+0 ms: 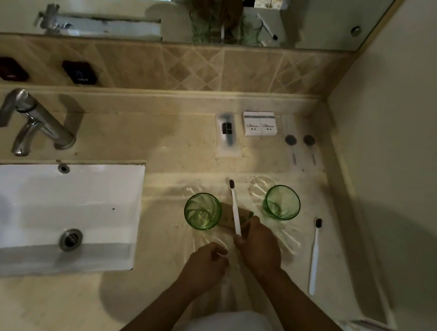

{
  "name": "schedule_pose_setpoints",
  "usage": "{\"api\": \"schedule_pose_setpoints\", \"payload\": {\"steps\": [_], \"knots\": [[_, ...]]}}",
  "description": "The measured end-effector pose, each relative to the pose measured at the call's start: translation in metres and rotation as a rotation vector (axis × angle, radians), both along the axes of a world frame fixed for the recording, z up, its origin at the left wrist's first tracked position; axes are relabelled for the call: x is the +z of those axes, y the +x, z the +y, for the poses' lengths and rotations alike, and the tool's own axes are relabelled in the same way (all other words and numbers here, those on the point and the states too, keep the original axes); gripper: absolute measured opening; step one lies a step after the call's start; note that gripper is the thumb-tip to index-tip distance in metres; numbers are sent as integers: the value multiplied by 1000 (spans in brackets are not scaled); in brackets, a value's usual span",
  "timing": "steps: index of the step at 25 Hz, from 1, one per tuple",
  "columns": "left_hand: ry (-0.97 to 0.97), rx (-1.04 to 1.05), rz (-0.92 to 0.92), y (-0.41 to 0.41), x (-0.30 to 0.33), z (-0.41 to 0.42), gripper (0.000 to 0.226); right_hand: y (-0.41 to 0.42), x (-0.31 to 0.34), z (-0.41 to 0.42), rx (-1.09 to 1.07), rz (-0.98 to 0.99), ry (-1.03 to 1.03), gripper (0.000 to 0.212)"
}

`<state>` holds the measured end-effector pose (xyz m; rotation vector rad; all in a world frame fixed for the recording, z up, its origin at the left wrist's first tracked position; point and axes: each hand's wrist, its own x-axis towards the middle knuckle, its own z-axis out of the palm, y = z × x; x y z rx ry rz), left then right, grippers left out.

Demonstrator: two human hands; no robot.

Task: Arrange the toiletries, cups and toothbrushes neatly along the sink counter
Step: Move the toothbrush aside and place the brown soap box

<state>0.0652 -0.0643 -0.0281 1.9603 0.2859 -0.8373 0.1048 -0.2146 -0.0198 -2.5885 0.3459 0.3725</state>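
My right hand (258, 244) grips the handle end of a white toothbrush (234, 207), whose dark bristles point away from me. To its left stands a green glass cup (202, 211); a second green cup (282, 202) stands to the right. Between the cups a brown box (226, 216) lies partly hidden under the brush and my hand. My left hand (205, 263) is closed, pinching a clear wrapper (221, 250) below the cups. Another white toothbrush (314, 257) lies flat on the counter (181, 143) at the right.
A white sink (39, 211) with a chrome tap (32, 121) fills the left. At the back of the counter sit a packaged razor (227, 133), two small white boxes (259, 124) and clear sachets (299, 145). A wall closes the right side; a mirror is above.
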Motion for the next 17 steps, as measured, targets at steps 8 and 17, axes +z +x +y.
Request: {"api": "schedule_pose_setpoints", "payload": {"steps": [8, 17], "knots": [[-32, 63, 6, 4, -9, -1, 19, -23, -9, -15, 80, 36, 45, 30], [-51, 115, 62, 5, -9, -6, 14, -53, -13, -71, 277, 185, -54, 20]]}}
